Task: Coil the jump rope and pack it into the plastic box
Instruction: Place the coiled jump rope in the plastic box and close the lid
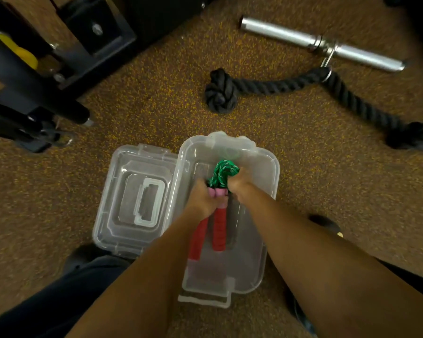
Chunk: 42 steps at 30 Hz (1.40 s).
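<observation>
The jump rope has a green braided cord (223,172) bunched into a coil and two red handles (219,231) with pink caps. It sits inside the clear plastic box (266,172) on the floor. My left hand (202,200) grips the handles near their pink tops. My right hand (238,185) holds the coiled cord from the right side. Both hands are down in the box. The box's clear lid (122,181) lies upside down on the floor, touching the box's left side.
A black thick rope attachment (274,86) clipped to a silver metal bar (320,43) lies on the speckled floor beyond the box. A black gym machine frame (34,76) stands at the upper left. My knees in dark trousers flank the box.
</observation>
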### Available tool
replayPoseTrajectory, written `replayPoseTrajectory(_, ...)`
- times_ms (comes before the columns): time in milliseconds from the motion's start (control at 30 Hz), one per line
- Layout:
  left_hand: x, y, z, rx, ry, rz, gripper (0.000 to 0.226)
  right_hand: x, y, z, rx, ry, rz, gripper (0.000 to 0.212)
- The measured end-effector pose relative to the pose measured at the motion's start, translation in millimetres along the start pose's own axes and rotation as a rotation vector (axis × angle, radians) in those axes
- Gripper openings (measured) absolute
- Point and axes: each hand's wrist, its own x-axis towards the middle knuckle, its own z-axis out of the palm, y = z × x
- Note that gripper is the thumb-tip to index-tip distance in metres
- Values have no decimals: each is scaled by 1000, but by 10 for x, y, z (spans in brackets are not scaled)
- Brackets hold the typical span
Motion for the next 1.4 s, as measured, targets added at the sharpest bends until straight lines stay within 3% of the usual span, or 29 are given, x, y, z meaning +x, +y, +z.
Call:
replayPoseTrajectory(100,42,-72,12,235,55,101,67,-11,10,47,35,48,43,48)
replayPoseTrajectory(200,12,-90,14,286,103,129,86,-46,45,74,85,137,45,44)
replayPoseTrajectory(333,-33,-129,30,328,141,209,77,-145,118,85,53,208,90,45)
replayPoseTrajectory(567,-13,-334,-35,373,114,282,77,-317,133,49,-144,-46,268,43)
replayPoseTrajectory(800,-114,-117,-22,732,-5,148,74,-444,144,6,-64,-89,258,57)
replayPoseTrajectory(900,-154,-28,-41,831,-29,226,65,-547,137,-33,-86,-60,183,55)
replayPoseTrajectory(1033,-370,336,-210,457,16,405,36,-741,123,-101,-135,55,39,42)
replayPoseTrajectory(1133,-597,729,-537,-75,-24,305,22,-934,82,-173,-84,172,-49,37)
replayPoseTrajectory(1233,-707,814,-1099,-401,-11,216,23,-1134,19,-193,-41,261,-204,27)
replayPoseTrajectory(1300,-692,658,-1460,-616,69,141,25,-1191,-15,-170,-10,302,-301,18)
replayPoseTrajectory(1400,-466,213,-1734,-725,381,-72,18,-1211,-36,-140,48,304,-416,13)
